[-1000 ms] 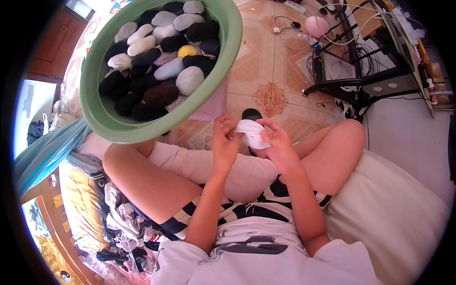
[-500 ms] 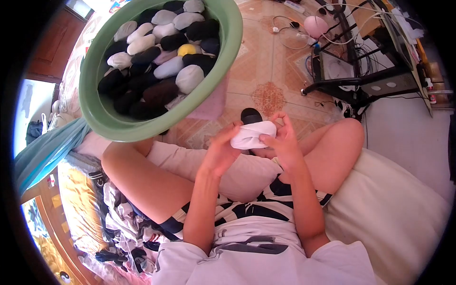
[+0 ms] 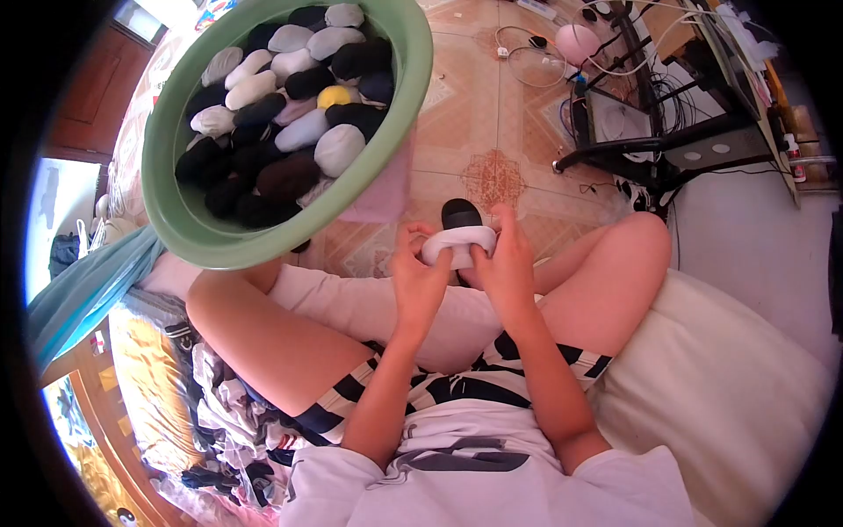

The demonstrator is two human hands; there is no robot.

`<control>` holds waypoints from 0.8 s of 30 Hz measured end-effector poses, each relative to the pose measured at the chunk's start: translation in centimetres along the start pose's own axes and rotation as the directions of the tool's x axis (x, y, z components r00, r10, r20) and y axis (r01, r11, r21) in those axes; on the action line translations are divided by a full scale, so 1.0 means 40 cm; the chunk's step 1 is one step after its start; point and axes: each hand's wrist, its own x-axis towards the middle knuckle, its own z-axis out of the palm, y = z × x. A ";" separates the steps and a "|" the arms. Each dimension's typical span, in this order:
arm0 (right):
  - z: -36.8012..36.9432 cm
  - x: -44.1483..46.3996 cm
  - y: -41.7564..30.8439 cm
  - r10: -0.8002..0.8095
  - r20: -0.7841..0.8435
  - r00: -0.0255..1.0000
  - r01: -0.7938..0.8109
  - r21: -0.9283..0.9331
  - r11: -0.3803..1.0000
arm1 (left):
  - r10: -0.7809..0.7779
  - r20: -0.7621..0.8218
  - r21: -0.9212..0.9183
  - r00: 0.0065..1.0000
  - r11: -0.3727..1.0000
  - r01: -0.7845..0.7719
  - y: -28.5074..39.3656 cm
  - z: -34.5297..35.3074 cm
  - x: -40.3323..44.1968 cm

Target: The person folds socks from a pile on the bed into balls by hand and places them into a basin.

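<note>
A white sock [image 3: 460, 239], bunched into a small bundle, is between my two hands above my lap. My left hand [image 3: 418, 274] grips its left side, and my right hand [image 3: 507, 270] grips its right side. Both thumbs press into the near edge of the cloth, while the other fingers curl around the outer and far sides. Just beyond the sock shows a dark rounded object [image 3: 462, 212], perhaps a slipper on the floor; its lower part is hidden. Balled socks [image 3: 303, 128] in white, grey, black, brown and yellow fill a green basin [image 3: 406, 123] to the upper left.
A pink pillow-like cushion [image 3: 386, 307] lies across between my legs. Piled clothes [image 3: 233, 395] are at the left. Beyond the patterned tile floor [image 3: 479, 105], a black metal stand [image 3: 663, 149] with cables is on the right. Cream bedding [image 3: 720, 369] spreads at the lower right.
Both hands have turned, bringing the thumbs together at the sock's near edge. The sock looks more compact and cupped. The view has shifted slightly.
</note>
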 end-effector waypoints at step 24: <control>-0.045 0.014 0.031 0.038 0.636 0.771 -0.619 0.762 -0.189 | -0.228 0.459 -0.527 0.859 0.708 0.470 -0.053 -0.100 0.065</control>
